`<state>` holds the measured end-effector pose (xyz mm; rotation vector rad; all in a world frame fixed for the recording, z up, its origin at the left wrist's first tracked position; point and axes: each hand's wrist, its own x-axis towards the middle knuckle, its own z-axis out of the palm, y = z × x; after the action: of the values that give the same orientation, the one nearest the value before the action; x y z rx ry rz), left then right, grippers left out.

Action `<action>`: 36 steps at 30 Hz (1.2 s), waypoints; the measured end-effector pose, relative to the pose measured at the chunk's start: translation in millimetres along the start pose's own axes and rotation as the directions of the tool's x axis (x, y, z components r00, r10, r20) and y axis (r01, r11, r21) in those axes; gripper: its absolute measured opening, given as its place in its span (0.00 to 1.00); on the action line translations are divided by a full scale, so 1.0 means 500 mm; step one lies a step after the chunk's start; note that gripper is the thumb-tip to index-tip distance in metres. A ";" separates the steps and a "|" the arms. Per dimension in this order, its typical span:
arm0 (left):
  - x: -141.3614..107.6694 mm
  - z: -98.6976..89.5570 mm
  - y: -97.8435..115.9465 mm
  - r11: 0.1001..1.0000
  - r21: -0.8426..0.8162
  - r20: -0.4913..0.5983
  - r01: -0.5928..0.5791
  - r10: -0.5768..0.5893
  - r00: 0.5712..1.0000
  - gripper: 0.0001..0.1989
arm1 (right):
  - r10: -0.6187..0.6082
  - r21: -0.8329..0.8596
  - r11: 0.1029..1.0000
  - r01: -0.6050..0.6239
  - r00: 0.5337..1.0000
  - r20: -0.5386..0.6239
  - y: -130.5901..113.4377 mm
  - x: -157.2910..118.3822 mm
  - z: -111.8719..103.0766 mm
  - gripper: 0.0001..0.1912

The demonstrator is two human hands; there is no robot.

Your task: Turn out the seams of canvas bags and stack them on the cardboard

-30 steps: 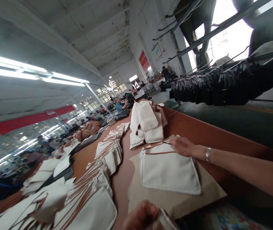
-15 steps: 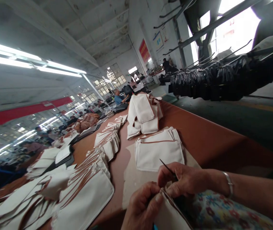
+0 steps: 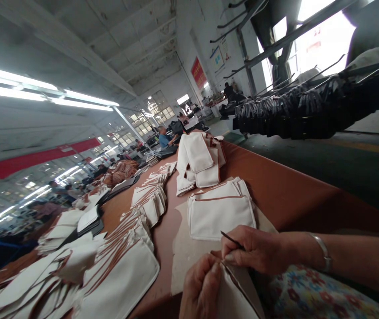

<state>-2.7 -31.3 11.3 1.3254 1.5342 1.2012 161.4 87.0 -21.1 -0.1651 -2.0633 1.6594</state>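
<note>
A white pouch (image 3: 234, 299) with a dark open edge is held low in front of me, its lower part cut off by the frame. My left hand (image 3: 201, 285) is closed on its upper left corner. My right hand (image 3: 257, 249), a silver bangle on its wrist, pinches the same edge close beside the left fingers. A thin dark pointed tool (image 3: 232, 239) sticks out of the right fist toward the left; its other end is hidden in the palm. Just beyond my hands lies a small stack of white pouches (image 3: 221, 218) with brown trim, on a beige sheet (image 3: 183, 261).
The brown tabletop (image 3: 269, 181) carries a taller pile of white pieces (image 3: 200, 153) farther back. Overlapping white pouches (image 3: 123, 279) run along the left. A rack of black items (image 3: 282, 119) stands at the right. A person in blue (image 3: 164, 138) sits far back.
Both hands have shifted slightly to the right along with the pouch. The tool now lies flatter and shows less of its length. The left fingers are curled more tightly.
</note>
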 end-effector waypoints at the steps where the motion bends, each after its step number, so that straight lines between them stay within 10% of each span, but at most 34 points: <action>1: 0.001 0.000 -0.005 0.997 -0.058 -0.013 0.051 -0.051 0.999 0.19 | -0.024 -0.025 0.999 0.024 1.000 -0.004 -0.005 0.001 -0.003 0.10; 16: 0.003 0.007 -0.043 0.934 -0.294 0.109 0.205 -0.180 0.978 0.19 | 0.053 0.067 0.996 -0.053 0.999 -0.003 -0.006 -0.020 0.009 0.15; 24: 0.001 0.012 -0.044 0.992 0.092 0.025 0.090 -0.093 0.995 0.12 | 0.174 -0.031 0.984 -0.175 0.983 -0.053 -0.020 -0.012 0.010 0.14; 31: 0.000 0.022 -0.044 0.861 0.440 0.023 -0.257 0.276 0.961 0.13 | 0.160 -0.146 0.970 -0.192 0.965 -0.206 -0.022 -0.018 0.023 0.06; 36: -0.005 0.014 -0.041 0.960 0.273 0.043 -0.060 0.050 0.998 0.13 | -0.066 -0.163 0.986 0.025 0.965 -0.254 -0.018 -0.038 0.036 0.05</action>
<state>-1.0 -32.6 -10.3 1.5694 1.6929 1.0183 172.0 61.5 -20.6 -0.3651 -1.9818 1.3649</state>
